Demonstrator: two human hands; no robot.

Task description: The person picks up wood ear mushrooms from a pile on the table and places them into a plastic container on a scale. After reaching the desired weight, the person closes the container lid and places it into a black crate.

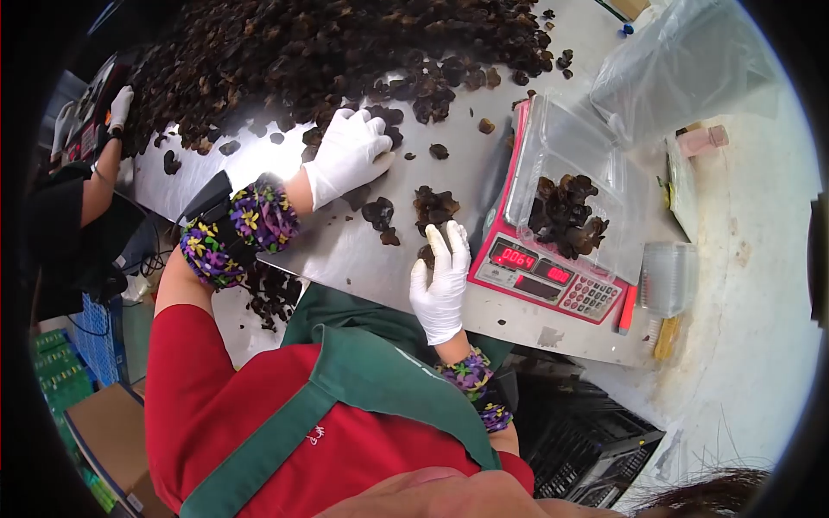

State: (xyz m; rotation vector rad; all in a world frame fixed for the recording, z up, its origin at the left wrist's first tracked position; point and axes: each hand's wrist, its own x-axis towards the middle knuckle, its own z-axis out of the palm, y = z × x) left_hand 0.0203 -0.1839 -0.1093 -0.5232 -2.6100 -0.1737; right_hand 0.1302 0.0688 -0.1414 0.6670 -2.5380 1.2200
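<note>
While the head view looks down on the steel table [324,250], hands: well apart, both white-gloved.
Left hand [350,155]: 11 o'clock, fingers curled over dark frilly pieces [388,121] at the heap's near edge; can't tell if any are gripped.
Right hand [442,281]: just off centre toward 4, back of glove up, fingers long, thumb spread; a part-hidden piece [427,253] sits at the thumb-finger gap, pinched or not can't tell.
Loose clumps: one [378,214] toward 11, another [434,207] toward 12, likely kept between the hands for easy reach.
Heap [328,52]: 11 to 12, far side, probably to leave near steel free for handling.
Scale [518,281]: 3 o'clock, red display facing the wearer, presumably for reading at a glance.
Clear tray [566,142]: 2 o'clock, on the scale, apparently so its load [570,216] registers.
Stacked clear containers [669,276]: 3 o'clock, beyond the scale, seemingly spares.
Co-worker's gloved hand [121,108]: 10 o'clock, well apart from the wearer's.
</note>
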